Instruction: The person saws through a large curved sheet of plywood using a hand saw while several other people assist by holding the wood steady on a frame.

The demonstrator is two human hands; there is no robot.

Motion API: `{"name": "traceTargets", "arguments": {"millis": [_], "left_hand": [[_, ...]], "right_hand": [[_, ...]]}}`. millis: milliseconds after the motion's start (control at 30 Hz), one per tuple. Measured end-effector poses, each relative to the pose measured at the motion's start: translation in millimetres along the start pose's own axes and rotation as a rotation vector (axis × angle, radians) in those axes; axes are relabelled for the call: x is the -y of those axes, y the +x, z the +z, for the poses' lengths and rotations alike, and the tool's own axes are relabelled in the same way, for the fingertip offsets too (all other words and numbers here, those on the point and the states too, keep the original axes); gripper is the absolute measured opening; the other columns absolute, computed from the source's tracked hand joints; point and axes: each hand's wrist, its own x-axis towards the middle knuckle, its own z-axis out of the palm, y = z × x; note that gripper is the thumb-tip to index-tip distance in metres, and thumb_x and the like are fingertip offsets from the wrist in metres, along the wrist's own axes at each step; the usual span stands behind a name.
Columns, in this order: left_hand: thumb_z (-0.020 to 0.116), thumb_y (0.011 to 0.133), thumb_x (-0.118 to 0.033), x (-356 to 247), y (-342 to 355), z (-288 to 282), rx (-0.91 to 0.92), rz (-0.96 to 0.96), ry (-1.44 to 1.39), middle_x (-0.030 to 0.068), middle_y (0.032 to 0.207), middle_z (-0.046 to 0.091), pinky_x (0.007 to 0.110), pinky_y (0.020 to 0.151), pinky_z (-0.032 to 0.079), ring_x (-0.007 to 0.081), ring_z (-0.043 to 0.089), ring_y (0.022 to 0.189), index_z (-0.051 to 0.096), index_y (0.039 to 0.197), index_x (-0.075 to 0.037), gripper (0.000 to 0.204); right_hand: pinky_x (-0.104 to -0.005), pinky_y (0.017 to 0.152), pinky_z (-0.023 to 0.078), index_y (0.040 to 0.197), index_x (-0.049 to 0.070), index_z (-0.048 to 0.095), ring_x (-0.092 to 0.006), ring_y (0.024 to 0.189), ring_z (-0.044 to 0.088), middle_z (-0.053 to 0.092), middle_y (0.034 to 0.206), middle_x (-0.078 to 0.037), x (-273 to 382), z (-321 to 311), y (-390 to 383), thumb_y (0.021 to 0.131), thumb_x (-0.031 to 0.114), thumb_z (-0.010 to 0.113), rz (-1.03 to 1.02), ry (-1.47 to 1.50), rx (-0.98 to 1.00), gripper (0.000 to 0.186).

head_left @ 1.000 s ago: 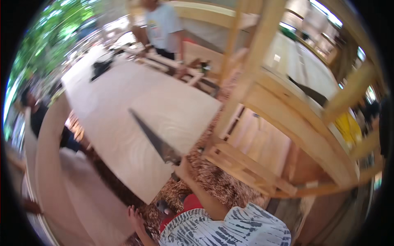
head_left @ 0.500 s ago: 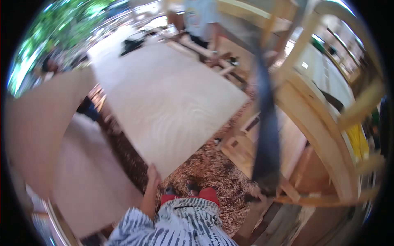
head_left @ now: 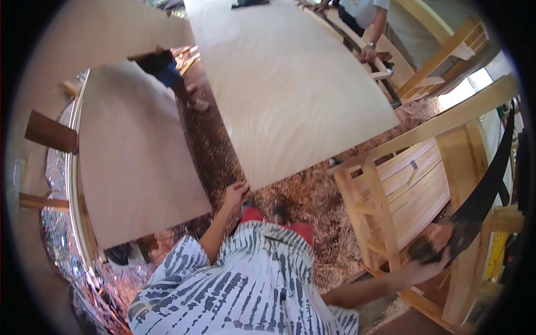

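A large pale plywood sheet (head_left: pixel 301 95) stretches away in front of me, its near corner close to my body. My left hand (head_left: pixel 237 195) has its fingers closed at that corner. Out to the right, my right hand (head_left: pixel 438 267) is wrapped round the handle of a handsaw (head_left: pixel 480 192). The saw's long dark blade points up and away from me, over a wooden furniture frame (head_left: pixel 385 212). Part of the handle is hidden by my fingers.
A second plywood sheet (head_left: pixel 139 156) lies at left, with another raised board (head_left: pixel 111 33) beyond it. A person's leg in blue shorts (head_left: pixel 167 72) shows between boards. At far right, a co-worker's hand (head_left: pixel 368 53) rests by a clamp (head_left: pixel 385 73). Wood shavings (head_left: pixel 329 240) cover the ground.
The saw has swung from upright near the middle out to the far right, with my right hand. My view has turned, and the raised board at left has shifted upward.
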Motion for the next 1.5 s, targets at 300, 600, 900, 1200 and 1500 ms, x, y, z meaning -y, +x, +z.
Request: {"name": "traceTargets", "arguments": {"millis": [300, 600, 900, 1200, 1500], "left_hand": [[0.077, 0.095, -0.009, 34.4, -2.8, -0.3, -0.189, 0.036, 0.000, 0.0024, 0.091, 0.073, 0.025, 0.067, 0.057, 0.0120, 0.068, 0.074, 0.072, 0.113, -0.001, 0.020], [0.070, 0.102, -0.012, 32.0, -23.9, 20.5, -0.262, 0.044, -0.140, 0.0044, 0.093, 0.071, 0.027, 0.069, 0.057, 0.0144, 0.067, 0.077, 0.071, 0.112, 0.000, 0.015], [0.067, 0.104, -0.016, 54.2, -23.2, 6.5, -0.197, 0.012, -0.163, 0.0043, 0.088, 0.072, 0.029, 0.064, 0.056, 0.0152, 0.067, 0.071, 0.070, 0.117, -0.003, 0.019], [0.069, 0.103, -0.017, 38.9, -34.1, 24.4, -0.210, -0.032, -0.185, 0.0040, 0.083, 0.070, 0.030, 0.059, 0.052, 0.0140, 0.064, 0.067, 0.069, 0.103, -0.004, 0.013], [0.068, 0.103, -0.016, 32.5, -40.4, 28.6, -0.362, 0.056, 0.235, 0.0020, 0.081, 0.064, 0.029, 0.060, 0.048, 0.0117, 0.058, 0.068, 0.069, 0.100, -0.002, 0.014]], "right_hand": [[-0.0350, 0.096, 0.056, 0.118, -0.003, 0.060, -0.0233, 0.105, 0.065, 0.066, 0.109, -0.012, -65.6, 105.9, 229.1, 0.104, 0.016, 0.060, 0.306, 0.818, 0.275, 0.023], [-0.0432, 0.088, 0.055, 0.126, 0.001, 0.062, -0.0260, 0.106, 0.068, 0.071, 0.116, -0.013, -33.2, 179.1, 233.9, 0.100, 0.029, 0.073, 0.164, 0.606, -0.058, 0.040], [-0.0378, 0.092, 0.048, 0.123, 0.004, 0.064, -0.0186, 0.099, 0.065, 0.070, 0.112, -0.010, -29.4, 143.7, 182.2, 0.107, 0.043, 0.060, 0.219, 0.241, 0.209, 0.042], [-0.0247, 0.063, 0.052, 0.100, 0.010, 0.068, -0.0119, 0.076, 0.064, 0.066, 0.085, -0.002, -245.9, 79.9, -21.7, 0.107, 0.040, 0.055, 0.794, -0.084, 0.895, 0.033], [-0.0342, 0.083, 0.058, 0.130, 0.000, 0.064, -0.0211, 0.090, 0.074, 0.076, 0.105, -0.012, -245.0, 38.3, -263.3, 0.102, 0.025, 0.066, 0.741, -0.320, 1.649, 0.038]]}}
